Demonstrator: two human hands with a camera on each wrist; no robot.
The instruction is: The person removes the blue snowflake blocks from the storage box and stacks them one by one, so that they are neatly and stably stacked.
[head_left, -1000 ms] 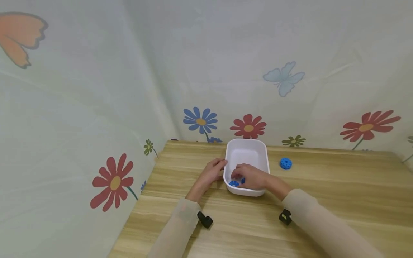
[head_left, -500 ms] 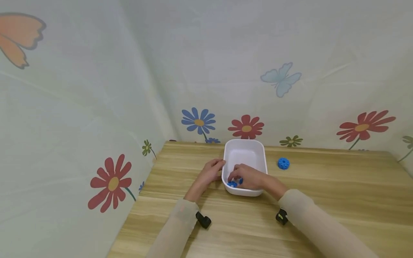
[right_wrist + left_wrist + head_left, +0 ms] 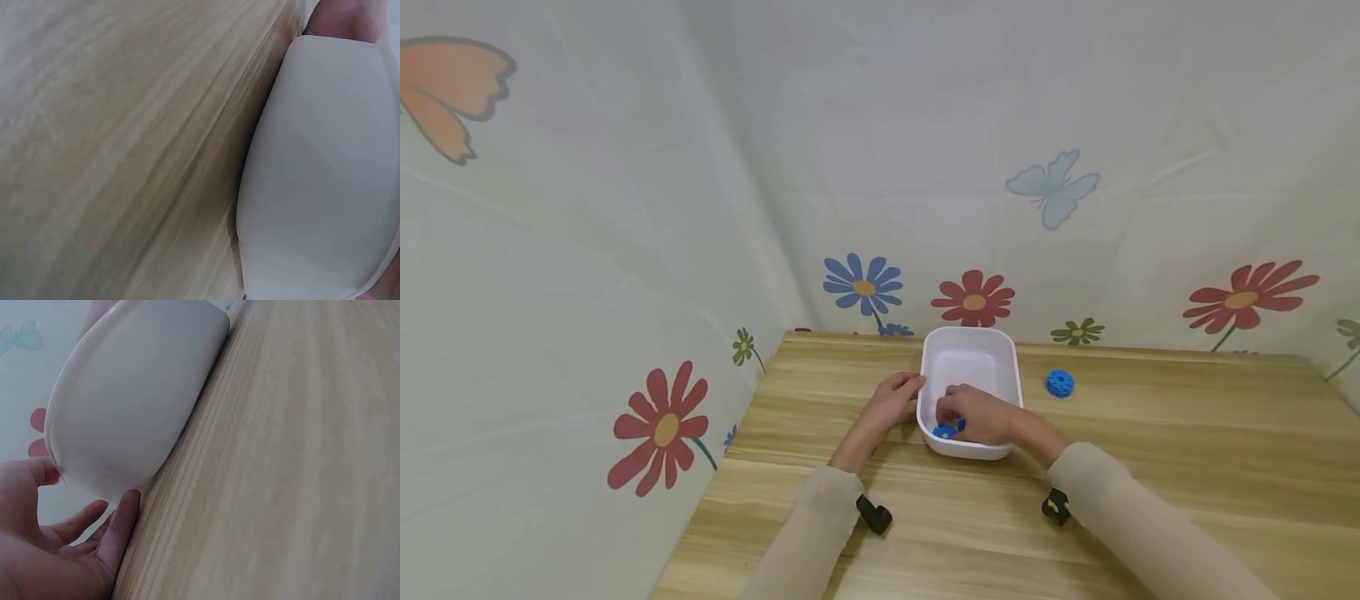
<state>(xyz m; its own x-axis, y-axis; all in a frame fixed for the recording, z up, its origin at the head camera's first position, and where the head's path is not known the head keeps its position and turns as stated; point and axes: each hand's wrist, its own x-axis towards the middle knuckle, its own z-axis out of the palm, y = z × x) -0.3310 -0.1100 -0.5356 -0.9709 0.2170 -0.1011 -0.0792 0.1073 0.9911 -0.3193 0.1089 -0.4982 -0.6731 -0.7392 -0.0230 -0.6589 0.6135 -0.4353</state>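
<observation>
A white plastic bin [image 3: 970, 451] with rounded corners stands on the wooden table. My left hand [image 3: 889, 403] rests against its left side; in the left wrist view the left hand's fingers [image 3: 119, 531] lie fairly straight along the wall, one digit touching the rim. Reaching down into the near end of the bin, my right hand [image 3: 981, 414] has its fingers bent over blue plastic pieces. A flat notched blue disc [image 3: 945, 432] shows below those fingers, and a second blue piece [image 3: 961, 425] peeks out beside the palm. The right fingertips are hidden, so any grasp is unclear.
Right of the bin, a blue notched disc [image 3: 1060, 383], perhaps a small stack, lies on the wooden table [image 3: 1187, 433]. A pale curtain [image 3: 880, 167] printed with flowers and butterflies hangs behind and to the left.
The right fingers shift slightly within the near end of the bin, and the flat disc beneath them moves a little to the right. The left hand and bin keep their places.
</observation>
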